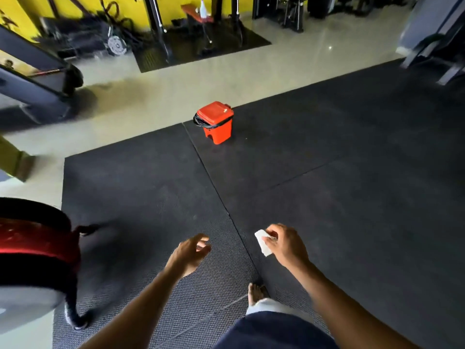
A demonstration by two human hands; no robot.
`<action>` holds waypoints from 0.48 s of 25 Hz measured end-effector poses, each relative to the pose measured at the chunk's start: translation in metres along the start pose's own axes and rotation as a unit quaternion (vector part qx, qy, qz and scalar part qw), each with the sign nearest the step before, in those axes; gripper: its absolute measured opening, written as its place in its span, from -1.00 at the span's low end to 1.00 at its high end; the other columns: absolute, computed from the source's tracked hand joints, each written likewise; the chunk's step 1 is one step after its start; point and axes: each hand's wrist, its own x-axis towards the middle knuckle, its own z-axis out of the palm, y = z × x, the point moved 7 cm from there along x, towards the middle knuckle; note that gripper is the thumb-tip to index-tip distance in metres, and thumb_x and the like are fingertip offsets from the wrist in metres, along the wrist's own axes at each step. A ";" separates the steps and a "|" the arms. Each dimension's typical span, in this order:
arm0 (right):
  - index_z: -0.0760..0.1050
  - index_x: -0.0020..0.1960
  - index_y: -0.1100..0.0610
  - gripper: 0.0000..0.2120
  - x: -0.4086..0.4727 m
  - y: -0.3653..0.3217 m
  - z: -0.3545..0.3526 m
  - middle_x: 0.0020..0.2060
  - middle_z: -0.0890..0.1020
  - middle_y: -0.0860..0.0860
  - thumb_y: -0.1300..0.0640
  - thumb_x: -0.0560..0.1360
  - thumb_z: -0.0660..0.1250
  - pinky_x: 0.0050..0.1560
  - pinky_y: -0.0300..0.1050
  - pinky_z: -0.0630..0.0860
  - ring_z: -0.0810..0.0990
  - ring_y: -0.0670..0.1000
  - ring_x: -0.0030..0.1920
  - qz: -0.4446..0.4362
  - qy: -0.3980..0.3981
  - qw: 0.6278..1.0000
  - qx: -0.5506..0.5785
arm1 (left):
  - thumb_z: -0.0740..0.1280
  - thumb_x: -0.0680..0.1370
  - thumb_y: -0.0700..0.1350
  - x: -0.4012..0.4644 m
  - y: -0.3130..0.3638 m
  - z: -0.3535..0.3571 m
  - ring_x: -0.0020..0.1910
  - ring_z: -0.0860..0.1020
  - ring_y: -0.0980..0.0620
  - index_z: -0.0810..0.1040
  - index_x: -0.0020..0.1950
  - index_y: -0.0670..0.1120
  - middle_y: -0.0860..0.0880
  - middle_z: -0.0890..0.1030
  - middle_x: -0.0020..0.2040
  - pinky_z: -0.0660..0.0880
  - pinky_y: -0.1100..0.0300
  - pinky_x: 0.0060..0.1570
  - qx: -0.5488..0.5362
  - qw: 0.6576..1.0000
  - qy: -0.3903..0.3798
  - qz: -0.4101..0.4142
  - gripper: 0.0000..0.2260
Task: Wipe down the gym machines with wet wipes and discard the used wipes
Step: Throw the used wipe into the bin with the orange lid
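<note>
The fingers and thumb of the right hand (285,245), low in the frame right of centre, pinch a white wet wipe (263,242). The wipe is folded to a flat, oblong pad, and its long axis runs from upper left to lower right. The left hand (190,253), just left of centre, holds nothing; its fingers are loosely curled and its thumb is apart from them. Both hands are above black rubber floor mats (352,172) with a fine grainy texture, and a straight seam between the mats runs up toward an orange pedal bin (217,123) in the upper centre. The bin is boxy, its lid is closed, and a black liner is folded over its rim. Wide open mat lies between the hands and the bin. The mat edge meets smooth pale floor (163,89) just beside the bin.
</note>
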 end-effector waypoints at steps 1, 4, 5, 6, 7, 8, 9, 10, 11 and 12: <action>0.57 -0.14 0.03 -0.87 0.027 -0.007 0.002 -0.17 0.63 -0.10 0.01 0.47 0.47 -0.22 -0.05 0.52 0.61 -0.03 -0.19 -0.006 -0.008 1.000 0.004 | 0.30 0.67 0.14 0.017 0.000 -0.017 0.15 0.61 0.21 0.49 0.43 0.10 0.12 0.64 0.29 0.60 0.09 0.17 0.003 1.000 0.004 -0.009 -0.66; 0.55 -0.12 0.00 -0.90 0.125 -0.047 0.014 -0.15 0.62 -0.11 0.06 0.46 0.48 -0.24 -0.10 0.47 0.59 -0.07 -0.17 -0.053 -0.057 0.997 -0.009 | 0.32 0.66 0.13 0.086 -0.006 -0.082 0.13 0.61 0.24 0.50 0.43 0.11 0.17 0.63 0.26 0.61 0.11 0.13 -0.015 0.999 0.041 -0.029 -0.65; 0.56 -0.10 0.01 -0.91 0.158 -0.062 0.019 -0.13 0.61 -0.12 0.08 0.47 0.48 -0.27 -0.16 0.43 0.58 -0.08 -0.16 -0.067 -0.072 0.995 -0.014 | 0.33 0.66 0.11 0.107 -0.010 -0.104 0.12 0.61 0.24 0.51 0.42 0.10 0.16 0.64 0.25 0.61 0.11 0.13 -0.036 0.997 0.059 -0.037 -0.66; 0.57 -0.09 0.02 -0.91 0.189 -0.078 0.025 -0.11 0.61 -0.12 0.10 0.47 0.48 -0.30 -0.22 0.39 0.57 -0.10 -0.16 -0.080 -0.082 0.993 -0.021 | 0.35 0.66 0.08 0.125 -0.017 -0.122 0.10 0.61 0.25 0.52 0.42 0.08 0.16 0.64 0.24 0.60 0.12 0.13 -0.056 0.994 0.074 -0.053 -0.67; 0.58 -0.08 0.02 -0.91 0.219 -0.092 0.034 -0.11 0.61 -0.13 0.11 0.46 0.48 -0.32 -0.27 0.37 0.56 -0.11 -0.17 -0.090 -0.089 0.992 -0.029 | 0.36 0.65 0.06 0.145 -0.026 -0.137 0.09 0.61 0.24 0.54 0.41 0.07 0.15 0.65 0.23 0.60 0.13 0.12 -0.070 0.991 0.088 -0.066 -0.67; 0.58 -0.10 0.02 -0.90 0.247 -0.105 0.042 -0.13 0.62 -0.12 0.12 0.45 0.49 -0.32 -0.27 0.41 0.56 -0.11 -0.19 -0.096 -0.090 0.991 -0.033 | 0.37 0.65 0.05 0.164 -0.034 -0.150 0.08 0.62 0.24 0.55 0.40 0.07 0.14 0.66 0.22 0.60 0.14 0.12 -0.075 0.990 0.094 -0.074 -0.68; 0.58 -0.12 0.01 -0.90 0.273 -0.115 0.050 -0.15 0.62 -0.12 0.11 0.43 0.49 -0.29 -0.19 0.48 0.58 -0.10 -0.21 -0.099 -0.088 0.991 -0.025 | 0.38 0.65 0.05 0.182 -0.042 -0.161 0.09 0.63 0.22 0.55 0.39 0.08 0.14 0.66 0.21 0.60 0.16 0.11 -0.082 0.989 0.095 -0.077 -0.69; 0.58 -0.14 0.01 -0.90 0.304 -0.128 0.062 -0.17 0.63 -0.10 0.10 0.42 0.50 -0.25 -0.10 0.53 0.60 -0.07 -0.22 -0.106 -0.087 0.990 -0.018 | 0.38 0.65 0.04 0.207 -0.051 -0.176 0.09 0.64 0.22 0.56 0.39 0.08 0.14 0.66 0.19 0.59 0.18 0.09 -0.091 0.988 0.097 -0.078 -0.69; 0.58 -0.15 0.02 -0.91 0.334 -0.141 0.073 -0.18 0.63 -0.09 0.09 0.42 0.49 -0.23 -0.06 0.54 0.61 -0.05 -0.22 -0.111 -0.088 0.990 -0.020 | 0.37 0.65 0.04 0.233 -0.063 -0.191 0.09 0.64 0.21 0.56 0.39 0.07 0.14 0.66 0.18 0.58 0.21 0.06 -0.098 0.987 0.098 -0.078 -0.70; 0.58 -0.15 0.03 -0.91 0.362 -0.155 0.084 -0.18 0.63 -0.08 0.08 0.44 0.49 -0.23 -0.05 0.53 0.61 -0.04 -0.22 -0.110 -0.091 0.989 -0.031 | 0.37 0.65 0.03 0.257 -0.074 -0.207 0.07 0.63 0.22 0.56 0.39 0.05 0.14 0.66 0.17 0.55 0.26 0.00 -0.100 0.987 0.096 -0.079 -0.70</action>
